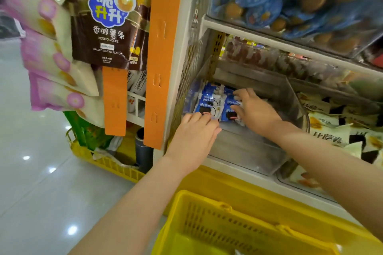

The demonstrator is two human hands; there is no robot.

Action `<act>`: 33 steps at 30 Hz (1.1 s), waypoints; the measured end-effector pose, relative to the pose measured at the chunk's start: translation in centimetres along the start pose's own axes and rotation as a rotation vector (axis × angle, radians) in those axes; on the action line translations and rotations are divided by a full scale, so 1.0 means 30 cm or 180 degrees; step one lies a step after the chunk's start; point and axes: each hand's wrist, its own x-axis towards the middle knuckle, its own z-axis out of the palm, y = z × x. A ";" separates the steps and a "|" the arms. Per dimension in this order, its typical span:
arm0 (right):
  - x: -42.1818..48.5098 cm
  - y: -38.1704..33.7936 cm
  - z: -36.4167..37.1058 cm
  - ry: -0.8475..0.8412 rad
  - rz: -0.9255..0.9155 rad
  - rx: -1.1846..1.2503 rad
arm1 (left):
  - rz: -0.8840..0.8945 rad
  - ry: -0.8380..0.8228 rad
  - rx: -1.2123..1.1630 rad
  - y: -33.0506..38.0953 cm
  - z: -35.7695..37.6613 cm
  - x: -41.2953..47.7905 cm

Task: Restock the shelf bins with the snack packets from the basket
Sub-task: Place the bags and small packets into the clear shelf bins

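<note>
The blue snack packets point(208, 102) stand in two short rows at the back left corner of the clear bin point(248, 151), upright and leaning a little on each other. The right hand point(253, 109) reaches in from the right and pinches the right-hand row between thumb and fingers. The left hand point(194, 132) lies over the front packet of the left row with fingers bent down onto it; whether it grasps or only presses I cannot tell. The step in hand looks like squaring the rows up. To do it well, push both rows back against the rear wall together, faces to the front, so they do not topple into the bare front part of the bin. That bin sits on the shelf point(238, 172), beside a bin of cream packets point(329, 130). The yellow basket point(207, 209) waits below, near the person
</note>
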 end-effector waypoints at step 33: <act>-1.118 0.413 0.690 -0.2367 0.1886 0.0170 | -0.2531 -0.1150 -0.1070 0.047 0.355 -0.692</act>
